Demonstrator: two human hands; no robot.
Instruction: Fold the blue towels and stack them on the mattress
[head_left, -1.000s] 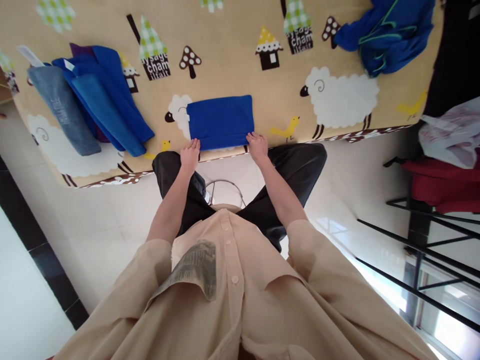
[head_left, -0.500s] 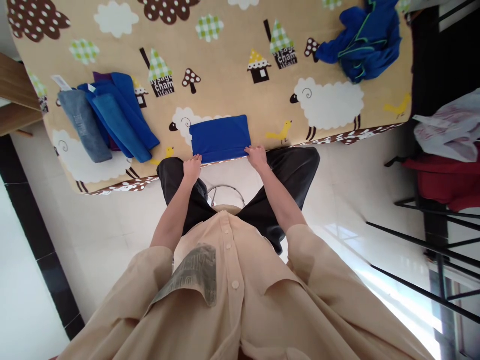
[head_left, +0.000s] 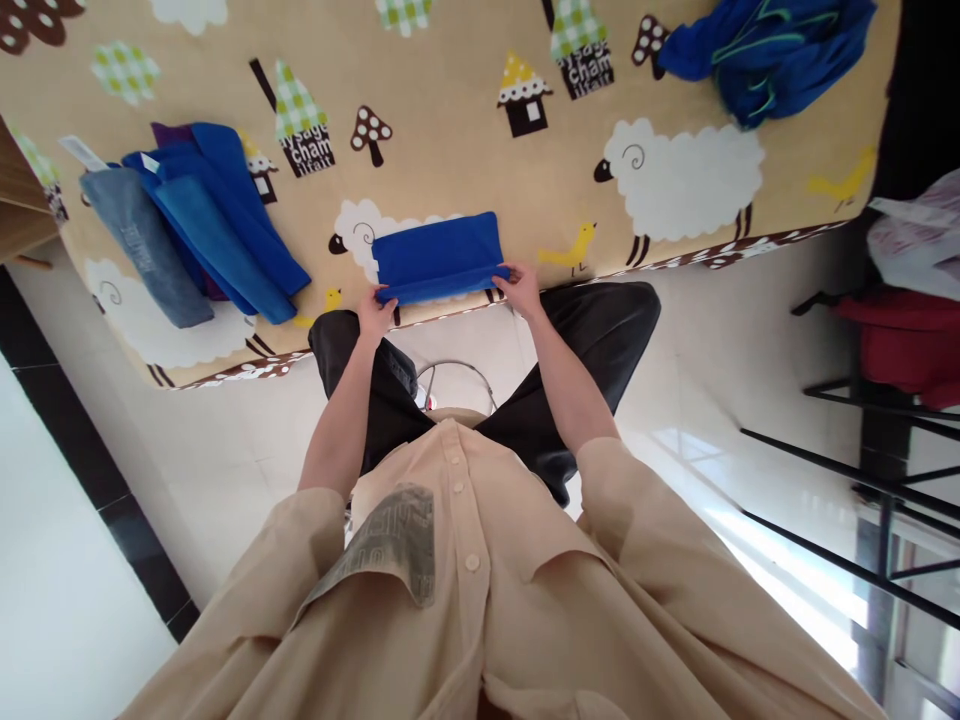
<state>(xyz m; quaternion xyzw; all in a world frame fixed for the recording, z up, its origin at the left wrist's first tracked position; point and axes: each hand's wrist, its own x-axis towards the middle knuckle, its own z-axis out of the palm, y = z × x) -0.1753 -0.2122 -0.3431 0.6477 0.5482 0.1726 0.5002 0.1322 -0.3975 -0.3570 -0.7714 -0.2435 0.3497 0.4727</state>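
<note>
- Your blue cloth (head_left: 439, 245) lies on the patterned tablecloth (head_left: 450, 130), at the near edge of the table, directly in front of you and between your 2 hands.
- The cloth is a flat oblong, its long side running left to right; a narrow strip along the near side is turned up into a fold.
- Your left hand (head_left: 376, 315) grips the near left corner of that strip, thumb and fingers closed on it.
- Your right hand (head_left: 519, 290) pinches the near right corner in the same manner, between thumb and fingers.
- The far part of the cloth rests flat and partly covers 1 printed sheep.
- To your left, well apart from the cloth, 2 rolled pieces lie slantwise side by side: a grey-blue roll (head_left: 146, 250) and a brighter blue roll (head_left: 214, 235). Darker blue fabric (head_left: 240, 205) and a purple edge (head_left: 171, 133) show beneath and beside them.
- At the far right of the table sits a crumpled blue garment (head_left: 787, 65) with green piping.
- Off the table to your right, a whitish plastic bag (head_left: 915, 245) rests against a red fabric item (head_left: 904, 345), near a black metal frame (head_left: 817, 470).
</note>
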